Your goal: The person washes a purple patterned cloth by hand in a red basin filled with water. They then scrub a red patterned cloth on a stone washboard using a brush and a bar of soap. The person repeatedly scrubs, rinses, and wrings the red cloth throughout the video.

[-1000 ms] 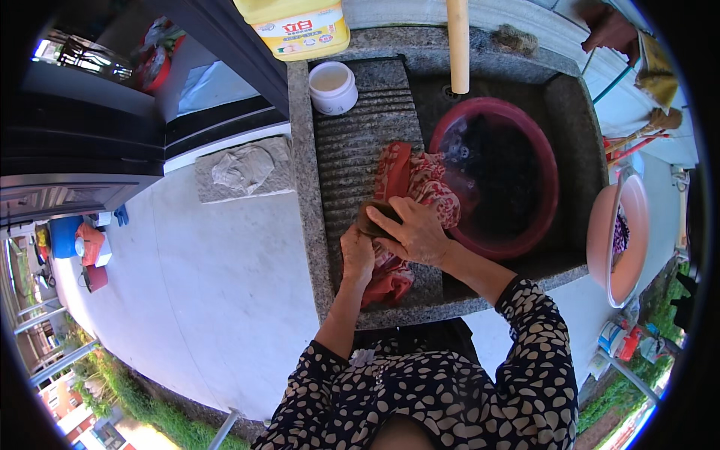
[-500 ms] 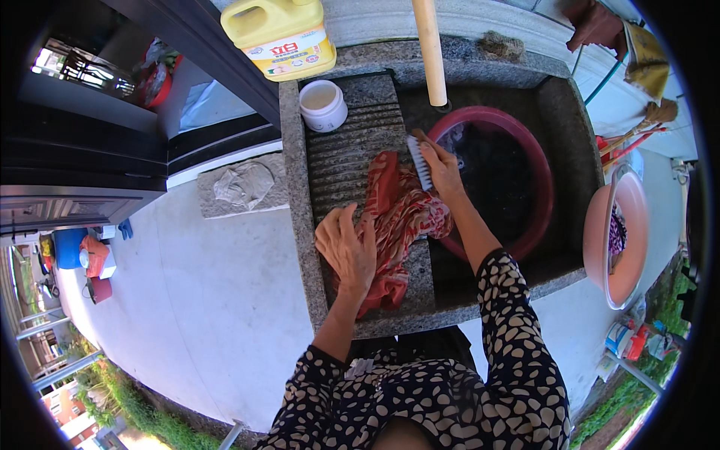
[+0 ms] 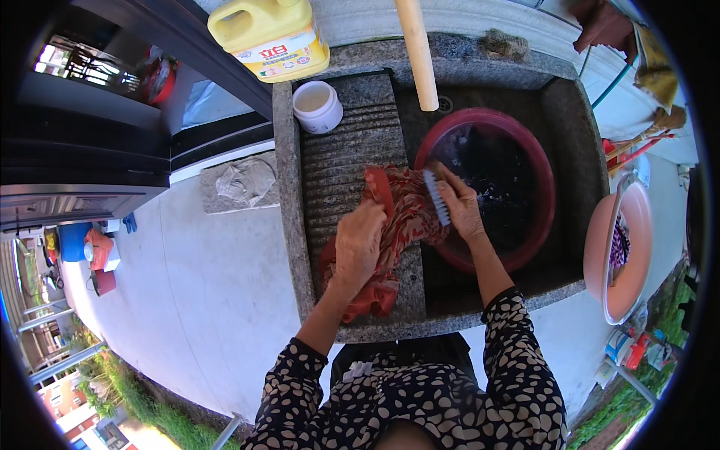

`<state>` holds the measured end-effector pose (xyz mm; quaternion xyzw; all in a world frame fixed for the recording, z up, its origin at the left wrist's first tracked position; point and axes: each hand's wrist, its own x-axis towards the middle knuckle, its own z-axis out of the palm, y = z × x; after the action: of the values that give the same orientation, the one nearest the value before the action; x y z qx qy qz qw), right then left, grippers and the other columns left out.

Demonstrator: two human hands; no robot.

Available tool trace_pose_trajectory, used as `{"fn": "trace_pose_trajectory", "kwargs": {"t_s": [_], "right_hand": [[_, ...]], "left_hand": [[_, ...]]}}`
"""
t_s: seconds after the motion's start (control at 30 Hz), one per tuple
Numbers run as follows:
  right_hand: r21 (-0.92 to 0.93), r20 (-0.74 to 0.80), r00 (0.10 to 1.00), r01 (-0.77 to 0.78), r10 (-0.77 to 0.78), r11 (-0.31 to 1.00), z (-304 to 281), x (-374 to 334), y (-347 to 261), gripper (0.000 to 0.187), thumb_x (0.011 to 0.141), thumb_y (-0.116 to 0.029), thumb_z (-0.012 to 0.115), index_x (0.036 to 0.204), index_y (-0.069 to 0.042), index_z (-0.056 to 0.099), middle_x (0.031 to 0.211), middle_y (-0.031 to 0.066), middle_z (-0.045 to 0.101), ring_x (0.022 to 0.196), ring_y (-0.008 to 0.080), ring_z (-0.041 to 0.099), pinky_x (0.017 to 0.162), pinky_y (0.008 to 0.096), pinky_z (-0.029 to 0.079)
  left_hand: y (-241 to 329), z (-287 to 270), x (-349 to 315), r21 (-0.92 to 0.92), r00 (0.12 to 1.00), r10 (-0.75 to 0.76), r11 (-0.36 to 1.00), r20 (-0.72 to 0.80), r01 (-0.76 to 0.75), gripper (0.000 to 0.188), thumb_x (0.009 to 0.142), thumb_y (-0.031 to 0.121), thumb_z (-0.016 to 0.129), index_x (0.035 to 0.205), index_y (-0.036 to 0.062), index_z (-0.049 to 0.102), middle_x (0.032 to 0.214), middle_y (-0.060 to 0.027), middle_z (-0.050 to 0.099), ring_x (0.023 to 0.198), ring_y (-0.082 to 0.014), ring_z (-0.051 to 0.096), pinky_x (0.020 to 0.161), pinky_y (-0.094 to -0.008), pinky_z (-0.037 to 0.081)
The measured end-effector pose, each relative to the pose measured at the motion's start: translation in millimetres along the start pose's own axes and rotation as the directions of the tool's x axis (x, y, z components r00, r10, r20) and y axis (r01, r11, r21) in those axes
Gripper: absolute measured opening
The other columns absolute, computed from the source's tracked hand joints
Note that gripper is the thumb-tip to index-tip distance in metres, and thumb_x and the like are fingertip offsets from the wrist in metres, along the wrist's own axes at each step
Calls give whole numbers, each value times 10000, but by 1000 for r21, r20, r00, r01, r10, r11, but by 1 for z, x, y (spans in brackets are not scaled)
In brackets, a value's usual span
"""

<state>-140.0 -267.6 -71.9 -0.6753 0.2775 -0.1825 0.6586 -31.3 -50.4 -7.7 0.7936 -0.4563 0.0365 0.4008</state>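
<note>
A wet red patterned cloth (image 3: 409,214) lies bunched on the ridged stone washboard (image 3: 341,154), its right end hanging toward the basin. With fingers curled, my left hand (image 3: 358,240) grips the cloth near its upper left part. My right hand (image 3: 461,204) is closed round a scrubbing brush (image 3: 436,196), whose white bristles face left, close against the cloth's right side. Just beyond that hand, a dark red basin (image 3: 546,187) with dark water sits in the stone sink (image 3: 510,289).
At the washboard's far left corner stands an open white tub (image 3: 319,112), and behind it a yellow detergent jug (image 3: 274,45). A wooden pole (image 3: 417,60) juts over the sink's back edge. Right of the sink is a pink basin (image 3: 637,247) with clothing.
My left hand has gone from spread fingers to a grip on the cloth, moving up and bunching it. The brush in my right hand has shifted slightly down and right.
</note>
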Motion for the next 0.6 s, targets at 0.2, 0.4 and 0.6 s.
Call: {"fn": "trace_pose_trajectory", "kwargs": {"t_s": [0.2,0.4,0.6], "right_hand": [[-558,568,728,683,-384,471,55,-45,-61,519,845,-306,700,1323,-144,581,1052,127,564,961,295,601,849,339,507],[-821,290,882,429,-371,377,51,52,-40,484,834,-382,675,1267,-177,603,965,143,541,851,319,613,652,431,525],[-634,404,844,536,-352,558,63,-15,-59,511,842,-402,670,1302,-198,585,993,144,532,865,318,601,696,440,521]], "left_hand": [[52,-10,-69,1,940,-170,984,295,177,134,852,-32,578,982,-16,603,1080,-179,645,1110,-355,601,905,-436,484],[56,-6,-82,-69,969,-160,982,186,175,106,854,-6,595,959,-4,606,1056,-158,669,1105,-323,619,923,-419,500],[48,-8,-85,-62,971,-178,980,158,190,114,865,22,590,973,-3,613,1048,-151,672,1096,-306,626,921,-403,508]]}}
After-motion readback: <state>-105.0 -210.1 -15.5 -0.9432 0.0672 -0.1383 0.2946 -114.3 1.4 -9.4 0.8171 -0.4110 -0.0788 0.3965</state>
